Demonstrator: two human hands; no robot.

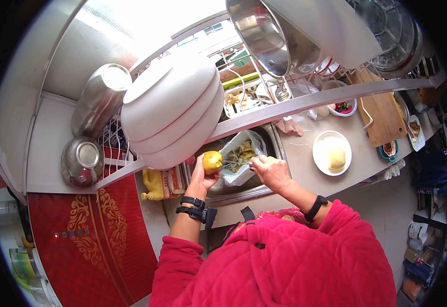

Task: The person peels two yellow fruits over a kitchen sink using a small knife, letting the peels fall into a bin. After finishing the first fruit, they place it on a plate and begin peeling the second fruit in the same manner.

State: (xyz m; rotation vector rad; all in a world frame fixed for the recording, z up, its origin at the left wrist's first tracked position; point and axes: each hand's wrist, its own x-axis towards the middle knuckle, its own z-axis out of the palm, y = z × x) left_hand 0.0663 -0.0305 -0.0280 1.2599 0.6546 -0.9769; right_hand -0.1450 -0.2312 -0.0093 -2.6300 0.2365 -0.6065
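My left hand (204, 177) holds a yellow-brown potato (212, 162) up over the left part of the metal sink (223, 195). A thin metal tool, perhaps a peeler (235, 162), is gripped by its handle in my right hand (271, 172) and points toward the potato. Whether its tip touches the potato I cannot tell. Below and between the hands lies an open white plastic bag (235, 179) with peelings (245, 151) in it. On the counter to the right, a white bowl (317, 154) contains a pale peeled potato (336, 157).
A rack rail (269, 114) crosses above the sink, bearing stacked white bowls (173, 111) and a steel basin (261, 38). Yellow jug (153, 184) stands left of the sink. Wooden cutting board (380, 111), pink cloth (288, 127) and small blue dish (388, 156) are on the right.
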